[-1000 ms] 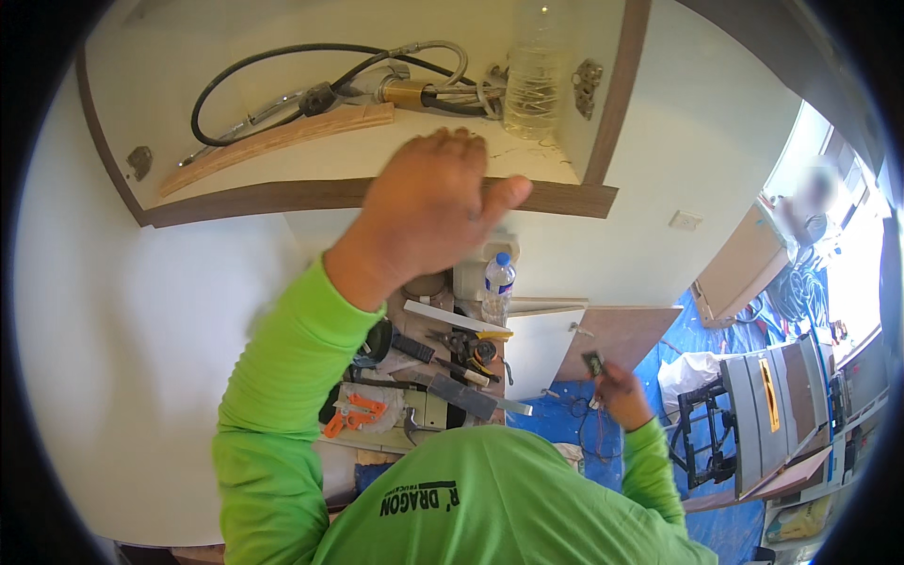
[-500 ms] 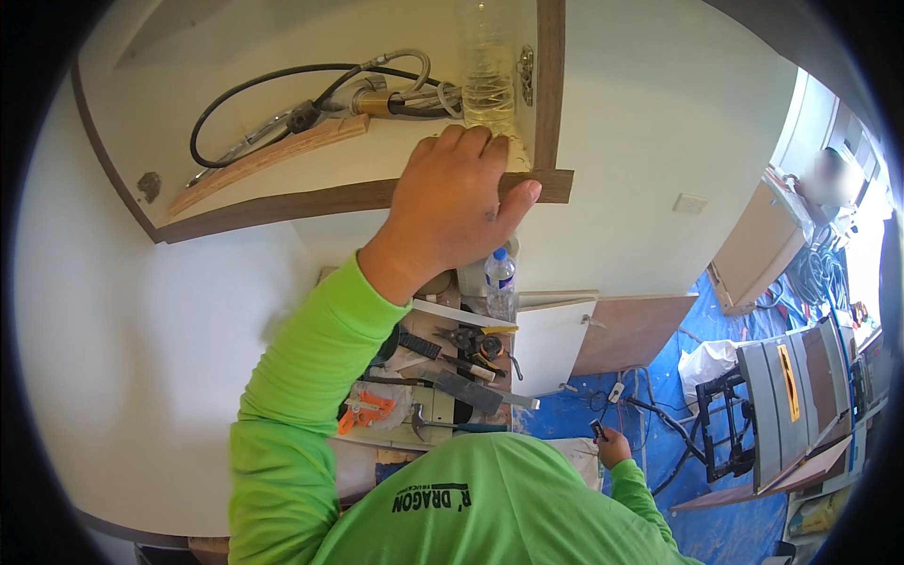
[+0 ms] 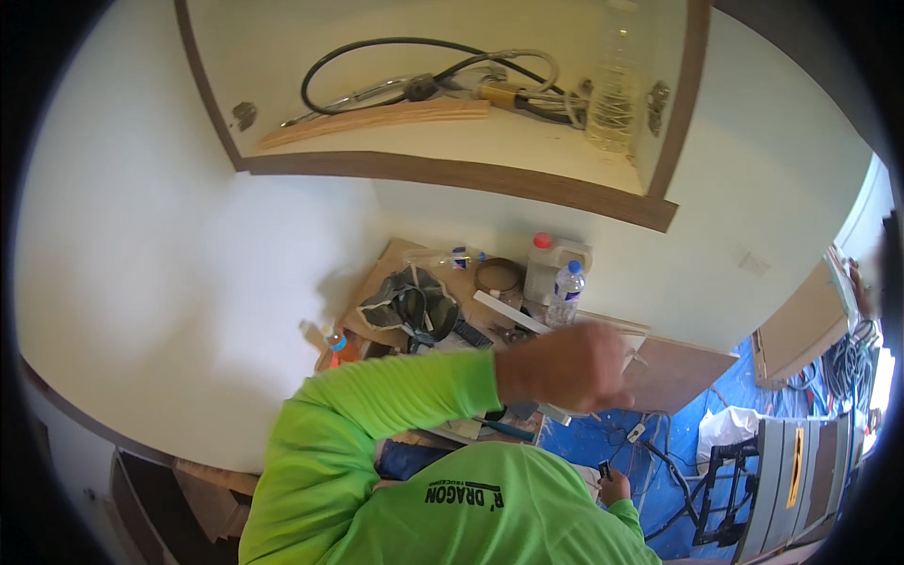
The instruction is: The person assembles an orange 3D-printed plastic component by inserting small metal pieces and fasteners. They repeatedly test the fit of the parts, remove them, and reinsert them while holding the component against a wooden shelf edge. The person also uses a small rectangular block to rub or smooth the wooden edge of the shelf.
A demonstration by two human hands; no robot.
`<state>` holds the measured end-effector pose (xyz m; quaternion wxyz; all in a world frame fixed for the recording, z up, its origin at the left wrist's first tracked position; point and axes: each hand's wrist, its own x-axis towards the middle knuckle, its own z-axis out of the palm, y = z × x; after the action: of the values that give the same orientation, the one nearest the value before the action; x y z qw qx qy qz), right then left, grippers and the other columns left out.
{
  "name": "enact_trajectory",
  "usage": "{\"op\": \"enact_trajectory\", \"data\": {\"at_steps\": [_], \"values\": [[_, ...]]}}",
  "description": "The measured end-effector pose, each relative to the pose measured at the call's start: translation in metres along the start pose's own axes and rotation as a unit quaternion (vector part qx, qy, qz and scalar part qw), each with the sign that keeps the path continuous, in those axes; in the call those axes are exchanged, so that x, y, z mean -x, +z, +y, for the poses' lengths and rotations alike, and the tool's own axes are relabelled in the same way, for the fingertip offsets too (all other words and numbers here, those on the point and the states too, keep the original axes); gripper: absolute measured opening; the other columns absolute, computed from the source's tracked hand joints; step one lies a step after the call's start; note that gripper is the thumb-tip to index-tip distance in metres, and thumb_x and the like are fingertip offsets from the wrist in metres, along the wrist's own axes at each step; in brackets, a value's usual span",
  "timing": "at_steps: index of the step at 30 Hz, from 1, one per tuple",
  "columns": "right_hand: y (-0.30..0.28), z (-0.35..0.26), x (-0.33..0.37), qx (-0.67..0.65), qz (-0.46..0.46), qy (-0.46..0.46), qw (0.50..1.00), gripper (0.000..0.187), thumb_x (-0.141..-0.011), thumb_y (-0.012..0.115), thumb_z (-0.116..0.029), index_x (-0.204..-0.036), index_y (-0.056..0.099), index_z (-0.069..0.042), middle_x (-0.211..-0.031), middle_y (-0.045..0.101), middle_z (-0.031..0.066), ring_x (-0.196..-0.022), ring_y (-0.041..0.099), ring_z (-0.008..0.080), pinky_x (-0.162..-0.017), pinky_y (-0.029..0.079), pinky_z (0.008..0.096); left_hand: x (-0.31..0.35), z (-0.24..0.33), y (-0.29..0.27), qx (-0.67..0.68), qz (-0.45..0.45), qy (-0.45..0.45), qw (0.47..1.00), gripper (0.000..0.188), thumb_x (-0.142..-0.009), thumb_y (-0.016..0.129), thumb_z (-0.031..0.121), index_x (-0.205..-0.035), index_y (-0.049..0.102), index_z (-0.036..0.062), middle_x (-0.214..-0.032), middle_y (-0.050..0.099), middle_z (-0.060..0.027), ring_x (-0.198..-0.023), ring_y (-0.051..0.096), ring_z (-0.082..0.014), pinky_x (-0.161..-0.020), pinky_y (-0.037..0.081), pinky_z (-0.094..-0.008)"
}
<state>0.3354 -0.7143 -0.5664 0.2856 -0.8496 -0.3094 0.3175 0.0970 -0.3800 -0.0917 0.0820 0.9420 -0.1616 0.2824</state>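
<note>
My left hand [image 3: 570, 365] hangs in mid-air over the right part of the cluttered work surface, blurred by motion; its fingers are curled downward and mostly hidden. Just behind it stands a clear water bottle [image 3: 566, 294] with a blue cap, and I cannot see the hand touching it. Low at the right, my right hand [image 3: 614, 488] is closed around a small black object [image 3: 605, 469] with a pale mark. Above, an open cabinet [image 3: 452, 176] with a brown edge holds a black cable [image 3: 377, 43], a curved wood strip [image 3: 395, 117] and a bottle of yellowish liquid [image 3: 613, 108].
On the work surface are a camouflage-and-black bundle [image 3: 414, 306], a roll of brown tape [image 3: 499, 275], a white jug [image 3: 541, 278] with a red cap and an orange bottle [image 3: 341, 345]. Boards [image 3: 673, 375] lean beside it. A blue sheet [image 3: 574, 438] with cables covers the floor.
My left hand has left the cabinet's lower edge and moved down and right. The view has shifted, showing more of the work surface. My right hand still holds the small black object.
</note>
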Motion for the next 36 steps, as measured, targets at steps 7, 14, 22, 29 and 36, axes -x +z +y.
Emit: {"op": "enact_trajectory", "data": {"at_steps": [7,14,22,29,36], "values": [[0.003,-0.042,0.060,0.087,-0.023,0.110,0.990,0.023,-0.085,0.070,-0.024,-0.096,0.075,-0.004,-0.084,0.074,0.0215,-0.075,0.073,0.0351,-0.071,0.055,0.0495,0.211,0.017,0.201,0.336,-0.170,-0.307,0.874,0.031,-0.100,0.061,0.024,-0.123,0.061,0.0031,-0.118,0.063,-0.0192,-0.115,0.061,-0.0342,-0.099,0.049,-0.0465],[0.025,-0.007,0.069,0.186,-0.043,0.116,0.975,0.026,-0.087,0.067,-0.025,-0.097,0.075,-0.003,-0.091,0.074,0.0238,-0.084,0.073,0.0388,-0.077,0.057,0.0489,0.348,0.101,0.103,0.548,-0.102,-0.493,0.668,0.040,-0.108,0.053,0.031,-0.134,0.066,0.0039,-0.134,0.068,-0.0131,-0.119,0.063,-0.0244,-0.107,0.046,-0.0373],[0.064,0.044,0.024,0.265,-0.047,0.065,0.961,0.029,-0.088,0.062,-0.026,-0.099,0.075,-0.002,-0.098,0.075,0.0264,-0.095,0.073,0.0430,-0.084,0.058,0.0482,0.224,-0.002,-0.127,-0.292,0.290,-0.223,0.884,0.026,-0.087,0.071,0.012,-0.112,0.069,0.0069,-0.112,0.068,-0.0093,-0.105,0.063,-0.0327,-0.094,0.047,-0.0463],[0.082,0.020,0.032,0.156,-0.033,0.098,0.982,0.030,-0.086,0.065,-0.028,-0.096,0.076,-0.002,-0.092,0.075,0.0250,-0.090,0.074,0.0419,-0.080,0.059,0.0487,0.197,-0.038,-0.168,-0.413,0.263,-0.150,0.859,0.027,-0.087,0.071,0.013,-0.113,0.072,0.0091,-0.108,0.067,-0.0044,-0.099,0.061,-0.0272,-0.094,0.044,-0.0419],[0.104,-0.021,0.076,0.185,-0.067,0.103,0.975,0.030,-0.085,0.068,-0.029,-0.094,0.076,-0.002,-0.090,0.075,0.0234,-0.086,0.073,0.0388,-0.079,0.058,0.0475,0.225,-0.029,-0.190,-0.433,0.253,-0.174,0.847,0.026,-0.086,0.072,0.018,-0.111,0.073,0.0098,-0.107,0.067,-0.0031,-0.098,0.061,-0.0248,-0.095,0.043,-0.0420]]}}
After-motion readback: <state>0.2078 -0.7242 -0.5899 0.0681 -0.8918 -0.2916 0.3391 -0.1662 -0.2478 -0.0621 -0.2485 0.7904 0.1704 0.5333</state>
